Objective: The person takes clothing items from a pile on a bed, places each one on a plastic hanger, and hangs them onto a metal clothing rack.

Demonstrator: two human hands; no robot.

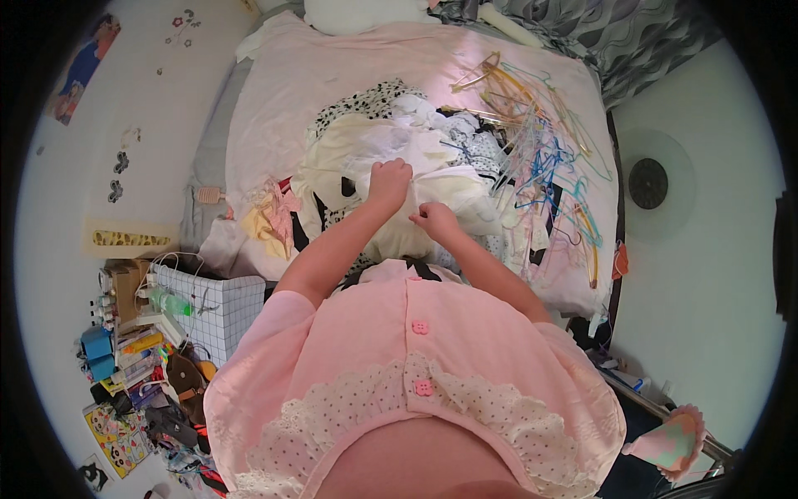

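A white garment lies on top of a heap of clothes on the bed. My left hand is closed, with its fingers bunched on the white cloth. Lower and to the right, my right hand pinches the same cloth, thumb against fingers. A short stretch of it runs between the two hands. Around it are cream cloth, a black-and-white spotted garment and a pale blue patterned garment. What type of garment I hold cannot be made out.
Many tangled hangers spread over the bed's right side. Pink and yellow clothes lie at the left of the pink bed sheet. A white grid-pattern bin stands left, beside cluttered small items. A round fan is at right.
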